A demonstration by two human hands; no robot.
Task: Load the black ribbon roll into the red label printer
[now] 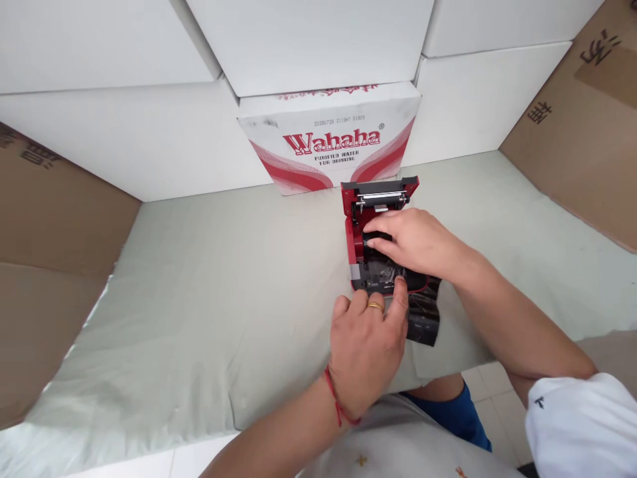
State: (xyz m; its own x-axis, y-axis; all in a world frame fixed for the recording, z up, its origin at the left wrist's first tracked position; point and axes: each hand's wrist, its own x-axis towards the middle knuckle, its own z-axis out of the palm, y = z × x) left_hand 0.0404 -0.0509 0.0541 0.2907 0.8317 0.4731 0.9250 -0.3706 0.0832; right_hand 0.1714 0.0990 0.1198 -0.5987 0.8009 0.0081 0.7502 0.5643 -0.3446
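Note:
A small red and black printer [352,245] stands on the cloth with its lid [381,187] raised. My right hand [421,239] reaches in from the right, thumb and index finger closed around a black roll [374,238] inside it. At the printer's front edge, my left hand [368,345] has its index fingertip pressed down and its other fingers curled. The left thumb is hidden, so what that hand holds, if anything, cannot be made out. A shiny black film strip [424,322] hangs from the front right, beside the left index finger.
Pale green cloth [213,285] covers the table. Behind the printer stands a white and red Wahaha water carton [343,143], with white boxes [318,40] at the back. Brown cardboard flanks the table on the left [54,265] and right [582,133].

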